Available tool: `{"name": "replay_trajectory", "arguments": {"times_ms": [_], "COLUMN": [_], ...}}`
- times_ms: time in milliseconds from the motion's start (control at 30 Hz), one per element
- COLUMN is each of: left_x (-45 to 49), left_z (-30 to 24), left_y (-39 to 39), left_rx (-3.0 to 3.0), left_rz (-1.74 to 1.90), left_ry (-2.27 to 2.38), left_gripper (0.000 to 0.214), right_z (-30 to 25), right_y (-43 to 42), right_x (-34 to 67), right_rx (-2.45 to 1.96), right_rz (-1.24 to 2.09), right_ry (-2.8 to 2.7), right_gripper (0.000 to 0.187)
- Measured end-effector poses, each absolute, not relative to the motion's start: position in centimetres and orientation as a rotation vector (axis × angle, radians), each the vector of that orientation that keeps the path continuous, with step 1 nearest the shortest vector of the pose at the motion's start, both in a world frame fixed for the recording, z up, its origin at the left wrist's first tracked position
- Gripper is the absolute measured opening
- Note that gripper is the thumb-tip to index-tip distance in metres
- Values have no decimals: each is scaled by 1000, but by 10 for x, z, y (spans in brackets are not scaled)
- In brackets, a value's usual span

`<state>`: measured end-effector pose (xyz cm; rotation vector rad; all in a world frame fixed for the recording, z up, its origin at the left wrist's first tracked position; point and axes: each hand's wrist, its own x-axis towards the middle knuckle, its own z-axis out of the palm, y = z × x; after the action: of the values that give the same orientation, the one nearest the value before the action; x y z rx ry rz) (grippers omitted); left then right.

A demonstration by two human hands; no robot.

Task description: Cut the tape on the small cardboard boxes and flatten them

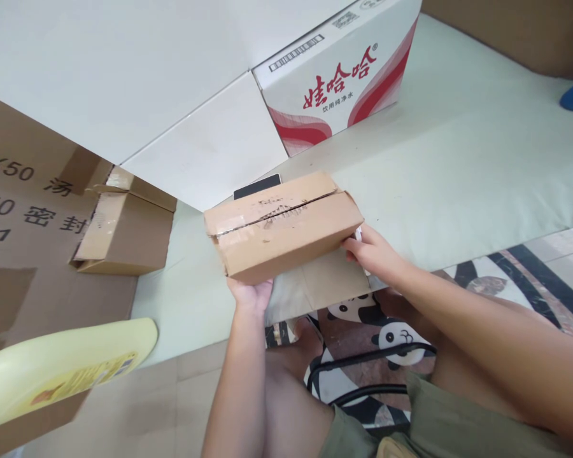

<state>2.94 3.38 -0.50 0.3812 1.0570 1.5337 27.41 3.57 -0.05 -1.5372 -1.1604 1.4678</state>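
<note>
A small brown cardboard box (291, 238) is tilted in front of me, its two top flaps meeting at a seam with scuffed tape marks. My left hand (251, 294) grips its near left corner from below, with the fingers mostly hidden under the box. At the near right corner my right hand (373, 254) closes on the box, and a bit of something white shows by its fingers. Under the box, a flat brown cardboard surface (337, 280) shows at the table's front edge. Just behind the box lies a dark flat rectangular object (258, 186).
A pale green cloth covers the table (439, 165). White panels (210, 140) and a white-and-red water carton (339, 89) stand at the back. To the left are a smaller cardboard box (128, 232), a large printed carton (23, 210) and a pale yellow bottle (76, 369).
</note>
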Motion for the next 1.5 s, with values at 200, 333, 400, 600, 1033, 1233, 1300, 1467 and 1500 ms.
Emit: {"name": "replay_trajectory", "arguments": {"times_ms": [200,333,400,600,1033,1233,1300,1467,1500], "left_x": [31,32,32,31,31,33,33,32,31], "left_z": [-4,-3,-3,-5,-4,-3,-3,-5,-5], "left_y": [33,32,32,30,35,36,36,36,36], "left_rx": [386,377,378,381,321,277,273,288,291], "left_rz": [1541,1540,1541,1554,1550,1558,1564,1551,1551], "left_ry": [1054,1073,1072,1047,1057,1072,1076,1051,1054], "left_gripper": [50,50,48,43,54,55,55,52,52], "right_z": [-3,-4,-3,-7,-10,-15,-14,-10,-9], "right_y": [36,36,36,37,36,37,37,37,37], "right_x": [274,274,273,272,273,274,274,273,273], "right_rx": [-1515,-1521,-1524,-1519,-1523,-1528,-1530,-1530,-1533], "right_rz": [1449,1447,1448,1441,1439,1428,1422,1415,1415], "right_ry": [-1168,-1176,-1176,-1185,-1212,-1220,-1232,-1241,-1240], "right_gripper": [14,13,14,15,15,15,14,14,14]}}
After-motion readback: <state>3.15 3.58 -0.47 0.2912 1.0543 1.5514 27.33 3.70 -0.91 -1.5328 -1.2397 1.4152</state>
